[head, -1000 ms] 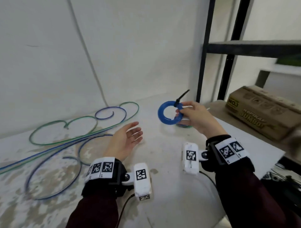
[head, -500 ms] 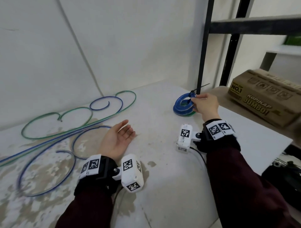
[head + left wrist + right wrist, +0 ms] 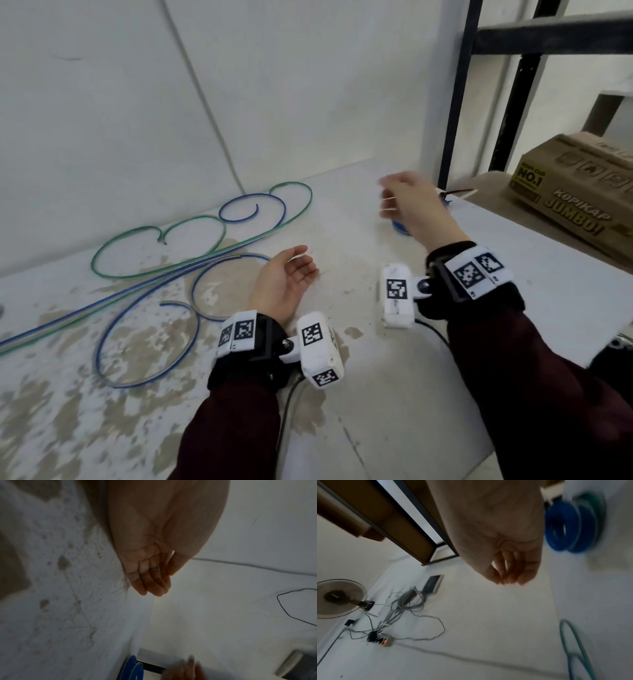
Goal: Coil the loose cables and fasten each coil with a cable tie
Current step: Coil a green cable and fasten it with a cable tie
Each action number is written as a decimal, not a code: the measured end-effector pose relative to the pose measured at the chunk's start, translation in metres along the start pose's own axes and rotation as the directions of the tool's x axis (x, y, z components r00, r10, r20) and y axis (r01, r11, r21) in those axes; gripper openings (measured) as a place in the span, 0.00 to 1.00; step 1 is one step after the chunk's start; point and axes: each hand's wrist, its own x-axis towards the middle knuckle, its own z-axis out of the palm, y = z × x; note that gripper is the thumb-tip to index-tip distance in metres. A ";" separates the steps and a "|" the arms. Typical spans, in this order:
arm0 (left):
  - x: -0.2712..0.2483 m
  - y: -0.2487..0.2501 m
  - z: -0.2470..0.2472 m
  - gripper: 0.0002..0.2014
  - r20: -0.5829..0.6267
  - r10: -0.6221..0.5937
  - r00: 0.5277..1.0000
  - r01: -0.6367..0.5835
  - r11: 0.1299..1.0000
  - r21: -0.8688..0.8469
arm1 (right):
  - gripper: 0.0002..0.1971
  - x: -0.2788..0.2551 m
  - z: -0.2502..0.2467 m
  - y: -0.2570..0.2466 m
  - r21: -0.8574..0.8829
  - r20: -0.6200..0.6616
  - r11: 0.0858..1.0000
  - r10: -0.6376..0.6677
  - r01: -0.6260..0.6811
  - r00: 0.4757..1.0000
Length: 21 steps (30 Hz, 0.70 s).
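Right hand (image 3: 414,205) has let go of the blue coil (image 3: 563,524), now lifted above it, blurred, fingers loosely curled, holding nothing. Coil sits stacked on other tied coils at the worktop (image 3: 376,394) far edge. Left hand (image 3: 286,279) unchanged, palm up, relaxed, empty. Loose cables (image 3: 191,260) remain uncoiled at left.

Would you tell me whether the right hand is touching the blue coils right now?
Apart. In the right wrist view, the right hand is empty, and bare white surface separates its fingers from the blue coils.
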 end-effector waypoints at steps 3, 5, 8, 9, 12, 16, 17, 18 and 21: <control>-0.002 0.002 0.000 0.09 0.012 -0.021 1.000 0.020 1.000 0.010 | 0.03 0.005 0.060 0.004 -0.099 0.283 0.974 0.222 -0.202 0.933; -0.004 0.009 -0.001 0.09 0.024 -0.035 0.999 0.032 0.994 0.100 | 0.03 0.019 0.090 0.016 -0.165 0.309 0.937 0.347 -0.310 0.885; -0.010 0.030 -0.006 0.11 0.053 0.055 0.997 -0.071 0.927 0.369 | 0.10 0.047 0.114 0.041 -0.190 0.327 0.879 0.477 -0.438 0.816; -0.012 0.041 -0.009 0.12 0.054 0.110 0.992 -0.123 0.880 0.459 | 0.17 0.057 0.118 0.048 -0.196 0.342 0.880 0.475 -0.433 0.811; -0.023 0.076 -0.022 0.13 0.054 0.302 0.952 -0.261 0.703 0.661 | 0.25 0.084 0.127 0.062 -0.183 0.365 0.906 0.424 -0.382 0.829; -0.043 0.115 -0.029 0.14 0.078 0.513 0.855 -0.405 0.567 0.717 | 0.09 0.092 0.133 0.058 -0.291 0.306 0.904 0.398 -0.313 0.865; -0.048 0.120 -0.029 0.14 0.083 0.547 0.833 -0.429 0.544 0.721 | 0.05 0.092 0.137 0.055 -0.322 0.300 0.898 0.397 -0.299 0.867; -0.053 0.125 -0.029 0.15 0.088 0.575 0.814 -0.448 0.524 0.724 | 0.03 0.089 0.141 0.048 -0.383 0.293 0.896 0.349 -0.225 0.890; -0.060 0.129 -0.031 0.14 0.087 0.642 0.761 -0.481 0.470 0.740 | 0.07 0.082 0.167 0.025 -0.204 0.253 0.956 0.259 -0.210 0.932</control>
